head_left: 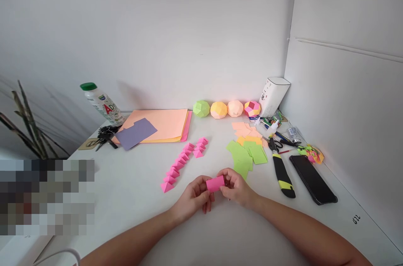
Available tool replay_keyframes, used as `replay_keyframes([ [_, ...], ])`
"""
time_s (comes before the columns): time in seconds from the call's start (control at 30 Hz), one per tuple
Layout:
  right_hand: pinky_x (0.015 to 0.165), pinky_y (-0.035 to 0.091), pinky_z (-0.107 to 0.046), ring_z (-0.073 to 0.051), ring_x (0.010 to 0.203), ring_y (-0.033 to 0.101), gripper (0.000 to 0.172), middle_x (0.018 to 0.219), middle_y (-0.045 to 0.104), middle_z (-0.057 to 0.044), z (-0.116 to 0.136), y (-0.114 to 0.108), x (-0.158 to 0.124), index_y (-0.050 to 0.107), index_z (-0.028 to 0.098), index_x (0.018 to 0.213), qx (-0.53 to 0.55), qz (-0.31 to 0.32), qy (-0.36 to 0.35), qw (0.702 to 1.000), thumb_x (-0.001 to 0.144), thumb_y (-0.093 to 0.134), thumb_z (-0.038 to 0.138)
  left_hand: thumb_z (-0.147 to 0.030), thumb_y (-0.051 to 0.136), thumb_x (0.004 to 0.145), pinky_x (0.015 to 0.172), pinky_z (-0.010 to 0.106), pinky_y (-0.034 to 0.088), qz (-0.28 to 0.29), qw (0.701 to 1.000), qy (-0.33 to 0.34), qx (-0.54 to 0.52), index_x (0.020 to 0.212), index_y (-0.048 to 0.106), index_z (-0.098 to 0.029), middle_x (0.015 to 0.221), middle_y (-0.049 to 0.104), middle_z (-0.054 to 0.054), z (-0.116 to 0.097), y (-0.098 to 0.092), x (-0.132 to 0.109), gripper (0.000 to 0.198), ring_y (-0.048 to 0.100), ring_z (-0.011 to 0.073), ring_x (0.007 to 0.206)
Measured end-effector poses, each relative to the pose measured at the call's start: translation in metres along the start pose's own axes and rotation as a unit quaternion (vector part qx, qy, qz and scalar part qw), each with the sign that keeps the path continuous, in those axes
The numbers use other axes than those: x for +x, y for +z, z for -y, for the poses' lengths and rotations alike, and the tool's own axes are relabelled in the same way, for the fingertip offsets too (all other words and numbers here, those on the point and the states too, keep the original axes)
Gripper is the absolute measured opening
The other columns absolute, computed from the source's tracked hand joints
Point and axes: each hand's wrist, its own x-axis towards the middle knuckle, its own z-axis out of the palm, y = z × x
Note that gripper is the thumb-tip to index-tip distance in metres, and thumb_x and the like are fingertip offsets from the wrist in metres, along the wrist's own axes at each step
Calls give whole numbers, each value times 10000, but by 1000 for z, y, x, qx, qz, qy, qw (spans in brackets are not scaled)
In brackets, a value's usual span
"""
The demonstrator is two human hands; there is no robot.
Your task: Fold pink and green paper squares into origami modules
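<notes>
A small pink paper piece is grasped at its two ends by the fingers of the left hand and right hand above a white table. Folded pink units are lined up just beyond the left hand.

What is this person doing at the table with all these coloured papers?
A person is handling a small pink paper piece, holding it by its ends between the fingers of the left hand and the right hand. Beyond the left hand, folded pink pieces sit in a longer and a shorter row. Green paper pieces lie beyond the right hand, with a utility knife and a black phone farther right. Four faceted paper balls are lined up by the back wall.
</notes>
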Motion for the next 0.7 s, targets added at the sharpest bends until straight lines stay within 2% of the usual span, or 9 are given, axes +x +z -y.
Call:
replay_keyframes([
  [0.17,544,369,-211,-84,584,465,284,742,566,25,-2,1,0,512,189,1000,-23,9,-21,999,731,592,141,-320,560,806,437,235,415,-1,1000,4,28,951,481,-156,657,583,-15,3,2,1,233,566,117,484],
  [0.3,550,360,-209,-82,590,458,242,733,559,29,-1,2,0,518,185,951,-29,7,-28,999,729,583,115,-268,528,806,449,244,426,11,1000,5,15,966,479,-149,691,601,7,2,2,0,205,596,136,512],
  [0.43,502,368,-197,-83,569,451,302,736,542,35,1,0,-1,496,205,1011,-20,0,-16,1000,731,573,121,-202,500,797,455,250,431,14,1000,9,-20,1018,453,-156,690,603,11,2,-2,0,231,608,149,521],
  [0.63,480,402,-201,-96,572,471,336,757,579,8,1,0,-2,502,214,1122,-34,13,-31,999,790,528,167,-276,546,836,484,265,454,33,996,78,-43,1272,272,-266,908,578,46,5,-4,-2,515,627,163,629],
  [0.7,492,416,-206,-108,607,490,336,779,588,-7,1,0,-3,516,213,1139,-48,13,-35,998,804,535,196,-315,541,853,488,264,453,28,996,80,-32,1307,234,-288,891,560,32,6,-3,-4,548,619,152,616],
])
